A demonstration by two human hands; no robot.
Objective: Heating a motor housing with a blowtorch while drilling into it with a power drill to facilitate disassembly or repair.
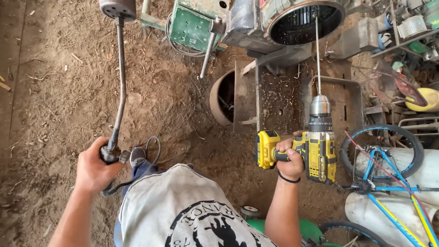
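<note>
The right hand is closed around the yellow drill, whose long thin bit reaches into the round machine opening, so I think it could bend or snap, while the left hand clasps a curved hose over the dirt floor.

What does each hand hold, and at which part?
The right hand grips the yellow and black cordless drill by its handle. The left hand holds the long curved dark metal rod at its lower end.
</note>
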